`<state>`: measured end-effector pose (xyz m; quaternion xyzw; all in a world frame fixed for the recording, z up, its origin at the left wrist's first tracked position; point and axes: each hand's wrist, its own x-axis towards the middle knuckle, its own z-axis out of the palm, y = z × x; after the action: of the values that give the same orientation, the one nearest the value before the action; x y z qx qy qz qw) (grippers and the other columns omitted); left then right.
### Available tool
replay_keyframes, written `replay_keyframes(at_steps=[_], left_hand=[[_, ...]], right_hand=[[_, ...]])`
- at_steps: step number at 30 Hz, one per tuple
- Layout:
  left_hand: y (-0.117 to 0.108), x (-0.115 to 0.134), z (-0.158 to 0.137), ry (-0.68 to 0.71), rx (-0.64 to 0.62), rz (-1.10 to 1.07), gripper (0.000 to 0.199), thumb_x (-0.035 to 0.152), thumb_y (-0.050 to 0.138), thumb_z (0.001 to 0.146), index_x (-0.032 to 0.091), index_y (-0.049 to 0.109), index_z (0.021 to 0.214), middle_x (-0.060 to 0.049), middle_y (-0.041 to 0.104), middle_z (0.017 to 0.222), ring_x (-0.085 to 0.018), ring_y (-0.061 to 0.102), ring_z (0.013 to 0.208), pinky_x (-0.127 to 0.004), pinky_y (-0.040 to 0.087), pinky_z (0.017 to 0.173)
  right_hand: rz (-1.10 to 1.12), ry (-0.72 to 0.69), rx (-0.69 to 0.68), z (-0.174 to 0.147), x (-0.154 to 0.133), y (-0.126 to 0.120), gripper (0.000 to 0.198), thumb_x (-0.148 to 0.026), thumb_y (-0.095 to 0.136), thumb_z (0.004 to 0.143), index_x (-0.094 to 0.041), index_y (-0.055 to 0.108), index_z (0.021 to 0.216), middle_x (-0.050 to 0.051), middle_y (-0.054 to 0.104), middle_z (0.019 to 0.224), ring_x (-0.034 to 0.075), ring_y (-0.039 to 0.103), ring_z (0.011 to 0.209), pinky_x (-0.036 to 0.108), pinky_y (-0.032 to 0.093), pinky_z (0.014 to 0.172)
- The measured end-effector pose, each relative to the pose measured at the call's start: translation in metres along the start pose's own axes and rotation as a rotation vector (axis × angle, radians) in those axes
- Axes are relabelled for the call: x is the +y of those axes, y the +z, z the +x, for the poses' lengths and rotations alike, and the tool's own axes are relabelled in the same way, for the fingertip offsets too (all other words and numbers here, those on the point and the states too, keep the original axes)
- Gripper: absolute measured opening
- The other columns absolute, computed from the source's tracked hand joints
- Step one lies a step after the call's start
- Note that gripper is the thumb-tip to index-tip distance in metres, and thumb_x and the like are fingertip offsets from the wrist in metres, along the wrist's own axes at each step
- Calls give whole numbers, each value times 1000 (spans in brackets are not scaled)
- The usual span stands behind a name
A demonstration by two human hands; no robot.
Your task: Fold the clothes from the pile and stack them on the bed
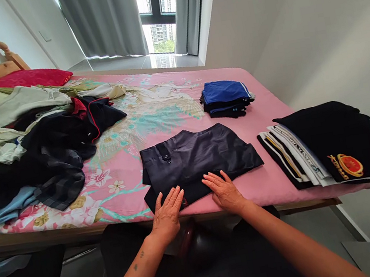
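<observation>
**Along the near edge of the bed [259, 111]: dark garment [205, 154], folded flat**

Resting the left hand [167, 212] now on its lower left corner, fingers stretched out, thumb apart, clamped on nothing. Laying the right hand [226, 192] over the lower edge too, just as loose, with the thumb spread. Over to the left, past open flowered sheet [146, 123], a big heap of clothes [53, 142]! Farther back, clear of the garment's upper edge, a blue-topped pile [225, 93]. On the right, across just a narrow pink gap, a stack of folded shirts [335, 136], reaching out past the bed's right edge.
</observation>
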<state>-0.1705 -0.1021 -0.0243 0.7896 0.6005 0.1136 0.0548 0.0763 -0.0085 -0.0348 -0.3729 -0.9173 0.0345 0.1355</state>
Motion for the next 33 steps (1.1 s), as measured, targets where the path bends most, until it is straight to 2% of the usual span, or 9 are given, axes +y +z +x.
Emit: replay_keyframes(at_steps=[6, 10, 13, 17, 19, 21, 24, 28, 33], left_hand=[[-13, -9, 12, 23, -54, -21, 75, -3, 35, 68, 22, 42, 139, -4, 39, 146, -20, 38, 134, -49, 20, 112], [-30, -29, 9, 107, -29, -21, 67, -1, 36, 74, 26, 46, 135, -3, 47, 141, -20, 40, 132, -53, 9, 114], [-34, -40, -8, 122, -49, 6, 69, -2, 35, 75, 27, 44, 136, -3, 45, 142, -20, 37, 134, -54, 3, 114], [-33, -37, -29, 99, -105, 30, 72, 5, 42, 76, 24, 29, 144, -6, 34, 149, -23, 28, 139, -58, 1, 113], [-35, -32, -28, 90, -81, 9, 61, 23, 48, 84, 24, 33, 143, -8, 38, 147, -26, 30, 138, -60, -3, 112], [-36, -27, -17, 53, -13, -15, 45, 37, 45, 89, 24, 48, 133, -8, 49, 139, -25, 38, 133, -59, -5, 112], [-31, -24, 8, -24, 108, -24, 36, 36, 38, 94, 25, 59, 121, -7, 53, 135, -23, 41, 132, -56, -2, 114], [-11, -27, 24, -64, 159, -19, 41, 34, 39, 93, 28, 49, 132, -5, 43, 144, -23, 36, 135, -57, 1, 114], [4, -34, 18, -55, 170, -15, 44, 32, 39, 93, 28, 44, 137, -3, 38, 147, -22, 32, 137, -55, -2, 115]], right_hand=[[-36, 120, 10, 2, 11, -12, 44, -11, 43, 85, -24, 54, 126, 2, 51, 136, 18, 38, 132, 46, 11, 113], [-35, 111, 5, -6, -6, -21, 40, -14, 42, 89, -24, 54, 126, 3, 54, 132, 18, 42, 128, 43, 16, 111], [-5, 105, -24, -18, -28, -26, 35, -20, 47, 89, -24, 56, 123, 3, 56, 130, 21, 46, 124, 44, 20, 108], [105, 129, -29, -15, -42, -38, 26, -33, 53, 88, -24, 61, 111, 3, 63, 119, 23, 52, 116, 43, 27, 103], [163, 130, 2, 2, -39, -46, 21, -32, 50, 90, -24, 62, 105, 3, 66, 111, 19, 57, 107, 39, 31, 99], [196, 123, 31, 28, -33, -51, 20, -27, 47, 91, -23, 61, 104, 4, 66, 108, 17, 58, 103, 37, 32, 99], [204, 110, 17, 77, -27, -50, 22, -23, 45, 91, -21, 60, 107, 5, 65, 111, 17, 57, 106, 40, 30, 103], [156, 63, -57, 147, -24, -35, 29, -21, 41, 91, -21, 56, 116, 7, 59, 121, 18, 51, 116, 42, 27, 106], [-18, 94, -189, 223, -14, -4, 42, -18, 37, 91, -21, 43, 132, 7, 43, 140, 20, 31, 133, 45, 16, 112]])
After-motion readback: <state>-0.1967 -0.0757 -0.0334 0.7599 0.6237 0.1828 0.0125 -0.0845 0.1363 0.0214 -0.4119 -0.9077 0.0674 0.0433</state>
